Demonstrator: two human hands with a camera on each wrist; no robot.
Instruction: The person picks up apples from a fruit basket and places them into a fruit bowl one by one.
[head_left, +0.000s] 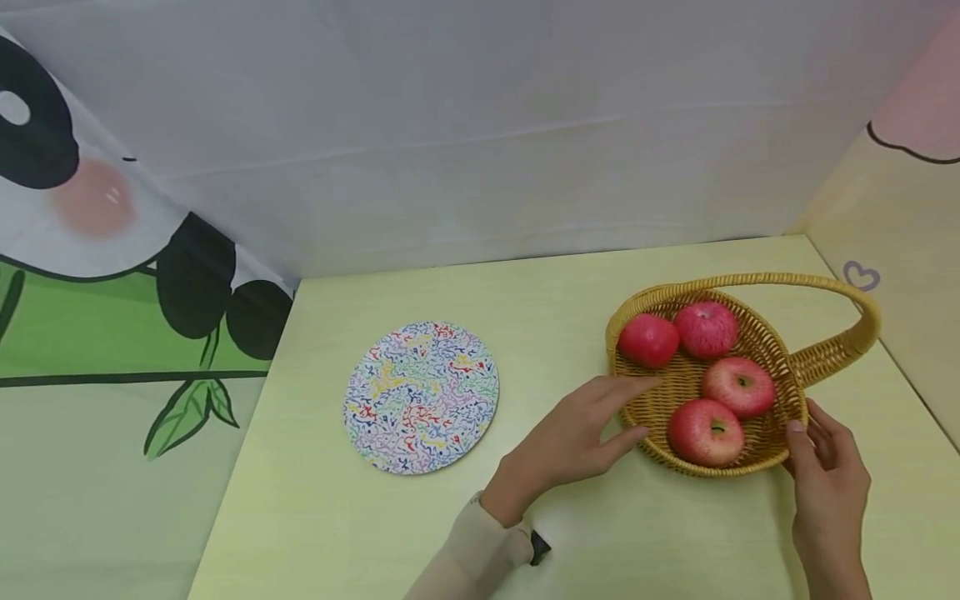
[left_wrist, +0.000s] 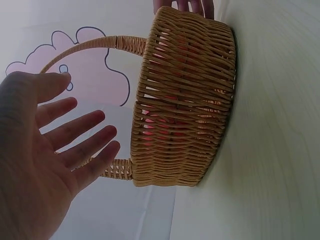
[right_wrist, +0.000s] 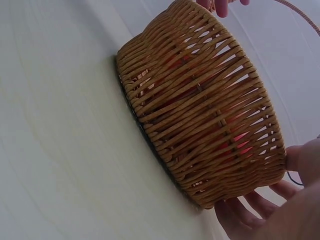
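A woven wicker basket with a tall arched handle stands on the table at the right in the head view. Several red apples lie inside it; through the weave in both wrist views they show as patches of red. My right hand grips the basket's right side, thumb at the rim and fingers against the outer wall. With fingers spread and nothing held, my left hand reaches to the basket's left rim, fingertips overlapping it in the head view. In the left wrist view that hand's fingers are relaxed beside the basket wall.
A round board with a multicoloured squiggle pattern lies flat on the pale table, left of the basket. A pale fabric wall rises behind the table, and printed cartoon panels stand at the sides.
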